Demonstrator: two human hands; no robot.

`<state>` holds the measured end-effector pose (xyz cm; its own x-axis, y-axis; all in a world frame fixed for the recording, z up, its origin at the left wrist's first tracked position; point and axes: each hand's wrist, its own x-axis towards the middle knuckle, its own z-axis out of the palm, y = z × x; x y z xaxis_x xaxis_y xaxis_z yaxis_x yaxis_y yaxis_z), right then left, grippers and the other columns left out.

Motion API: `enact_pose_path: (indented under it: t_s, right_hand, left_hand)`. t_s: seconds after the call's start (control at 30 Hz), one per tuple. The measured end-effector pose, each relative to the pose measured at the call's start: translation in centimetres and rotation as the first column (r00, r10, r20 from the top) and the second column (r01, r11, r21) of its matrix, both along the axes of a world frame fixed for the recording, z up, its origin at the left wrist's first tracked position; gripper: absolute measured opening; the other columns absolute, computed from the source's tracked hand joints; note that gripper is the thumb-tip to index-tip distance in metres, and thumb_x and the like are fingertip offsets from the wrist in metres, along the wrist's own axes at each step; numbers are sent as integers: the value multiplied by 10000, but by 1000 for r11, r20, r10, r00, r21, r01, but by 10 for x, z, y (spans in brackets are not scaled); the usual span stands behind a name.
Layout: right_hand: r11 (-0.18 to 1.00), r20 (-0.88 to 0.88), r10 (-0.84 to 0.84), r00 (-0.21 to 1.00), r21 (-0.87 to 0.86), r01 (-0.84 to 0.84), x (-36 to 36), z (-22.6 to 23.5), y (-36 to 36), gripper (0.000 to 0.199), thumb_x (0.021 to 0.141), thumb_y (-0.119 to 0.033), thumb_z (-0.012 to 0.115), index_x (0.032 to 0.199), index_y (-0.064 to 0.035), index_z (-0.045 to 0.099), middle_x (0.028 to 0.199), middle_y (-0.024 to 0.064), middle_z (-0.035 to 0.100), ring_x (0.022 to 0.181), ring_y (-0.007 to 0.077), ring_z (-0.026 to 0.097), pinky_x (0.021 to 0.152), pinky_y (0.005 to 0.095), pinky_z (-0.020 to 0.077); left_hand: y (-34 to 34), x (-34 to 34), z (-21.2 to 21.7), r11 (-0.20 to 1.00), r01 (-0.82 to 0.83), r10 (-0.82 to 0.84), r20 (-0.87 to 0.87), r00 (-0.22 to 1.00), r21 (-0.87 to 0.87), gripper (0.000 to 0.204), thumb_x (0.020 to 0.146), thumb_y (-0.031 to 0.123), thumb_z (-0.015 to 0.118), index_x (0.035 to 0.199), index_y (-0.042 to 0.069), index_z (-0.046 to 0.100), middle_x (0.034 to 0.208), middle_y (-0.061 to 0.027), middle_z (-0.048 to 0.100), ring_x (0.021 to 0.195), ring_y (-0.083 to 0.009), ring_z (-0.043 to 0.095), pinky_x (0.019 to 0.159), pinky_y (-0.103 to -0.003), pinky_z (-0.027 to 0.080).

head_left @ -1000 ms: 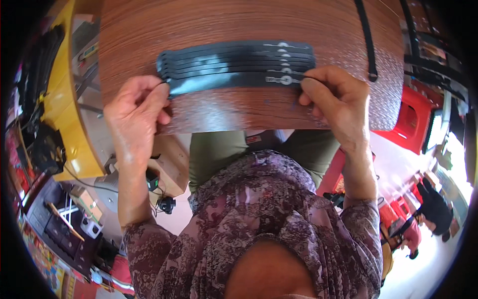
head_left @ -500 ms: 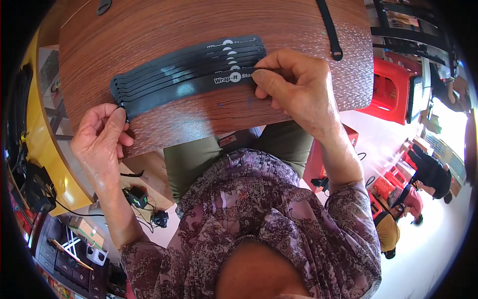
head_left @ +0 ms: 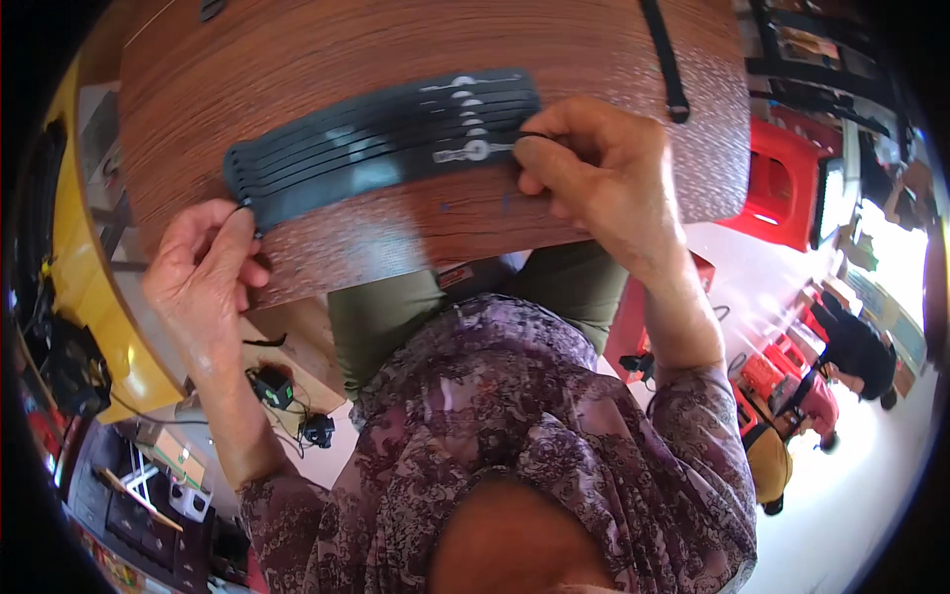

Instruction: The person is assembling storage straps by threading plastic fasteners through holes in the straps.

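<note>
Several flat black straps with white printing [head_left: 381, 139] lie overlapped in a fanned stack on the wooden table. Their rounded ends line up at the left. My left hand [head_left: 208, 252] pinches the left end of the nearest strap between thumb and fingers. At the other end of that strap, my right hand [head_left: 594, 173] holds its tip, the thumb pressed against the bent forefinger. The nearest strap stretches nearly straight between both hands, and its right tip is partly hidden by my fingers. Some motion blur softens the printing.
Another black strap [head_left: 666, 59] with a looped end lies at the table's far right, and a dark strap end [head_left: 211, 10] shows at the far left. The wooden table [head_left: 297, 49] ends just before my lap. A red stool [head_left: 782, 183] stands at right; people [head_left: 856, 342] are beyond.
The whole view has shifted slightly, with the straps a little further right in the picture. Both hands keep their pinch on the nearest strap's ends.
</note>
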<state>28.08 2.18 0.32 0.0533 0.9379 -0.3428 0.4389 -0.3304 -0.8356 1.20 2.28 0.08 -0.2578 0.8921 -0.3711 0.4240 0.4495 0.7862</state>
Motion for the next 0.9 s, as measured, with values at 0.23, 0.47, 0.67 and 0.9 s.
enact_pose_path:
  t_s: [0.23, 0.47, 0.67, 0.9]
  right_hand:
    - [984, -70, -123, 990, -139, 112, -1, 11, -2, 105, 788, -67, 607, 836, 25, 623, 646, 54, 617, 547, 66, 540, 467, 191, 405]
    - [986, -53, -97, 994, -140, 89, -4, 11, 0, 110, 793, -70, 605, 839, 30, 617, 649, 47, 612, 556, 58, 539, 471, 182, 400]
    - [985, -65, -105, 992, -141, 95, -4, 11, 0, 113, 796, -76, 606, 838, 28, 617, 653, 48, 612, 556, 53, 536, 469, 180, 402]
    - [985, -63, -114, 991, -139, 104, -5, 12, 0, 106, 799, -73, 604, 834, 26, 618, 655, 47, 612, 547, 49, 525, 462, 179, 397]
  left_hand:
    - [4, 3, -5, 999, 13, -17, 110, 994, 38, 79, 802, 40, 629, 854, -15, 605, 663, -31, 579, 475, -55, 506, 398, -158, 339]
    - [3, 1, 0, 999, 11, -15, 122, 992, 31, 59, 797, 10, 625, 829, -34, 602, 662, -26, 571, 491, -61, 507, 437, -170, 400]
    - [3, 1, -1, 999, 10, -15, 118, 993, 42, 53, 797, 12, 627, 824, -26, 603, 662, -23, 570, 488, -57, 504, 428, -167, 388]
    - [3, 1, -1, 999, 23, -28, 112, 993, 46, 55, 799, 12, 625, 830, -22, 595, 664, -25, 568, 492, -56, 503, 427, -163, 382]
